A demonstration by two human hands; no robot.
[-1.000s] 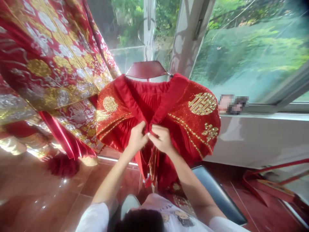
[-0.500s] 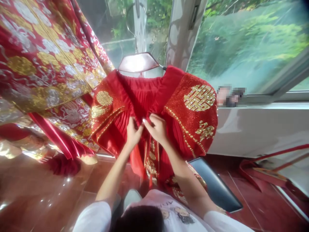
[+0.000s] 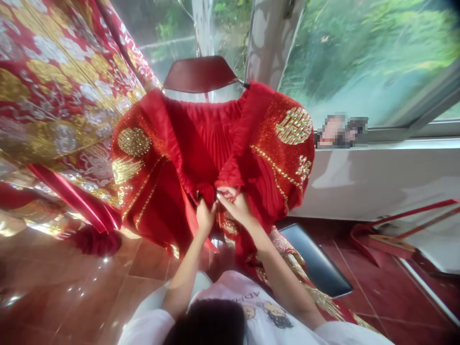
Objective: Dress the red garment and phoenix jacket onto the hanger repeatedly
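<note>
A red jacket (image 3: 287,163) with gold embroidery and gold-beaded trim hangs open at the front from a hanger (image 3: 201,74). At its front edges, both hands are close together. My left hand (image 3: 206,215) is closed on the left front edge of the jacket, fingertips partly sunk in the cloth. My right hand (image 3: 235,206) grips the gathered right edge, with the thumb pointing toward the left hand. Gold-patterned strips of red cloth hang below the hands. What lies right between the fingertips is hard to make out.
Another red garment (image 3: 68,96), thick with gold and silver embroidery, hangs at the left. A dark flat panel (image 3: 316,258) lies on the red tiled floor (image 3: 143,258). Windows (image 3: 373,67) stand behind the sill (image 3: 413,143). A red dustpan-like object (image 3: 381,235) is at the right.
Both hands have moved slightly down and toward me, drawing the jacket's front edges with them. The jacket and hanger have tilted nearer, and the neckline gapes wider.
</note>
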